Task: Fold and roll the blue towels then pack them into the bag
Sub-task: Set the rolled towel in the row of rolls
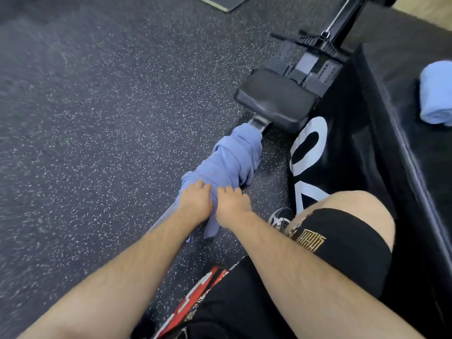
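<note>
A crumpled blue towel is draped over the metal rail of a rowing machine, low in the middle of the view. My left hand and my right hand lie side by side on its near end, fingers curled into the cloth and gripping it. A rolled light-blue towel rests on top of a black box at the right edge. No bag is in view.
The rowing machine's black seat and footrests stand beyond the towel. The black box with white lettering rises on the right, next to my bare knee. Speckled rubber floor spreads to the left; a mat corner lies far away.
</note>
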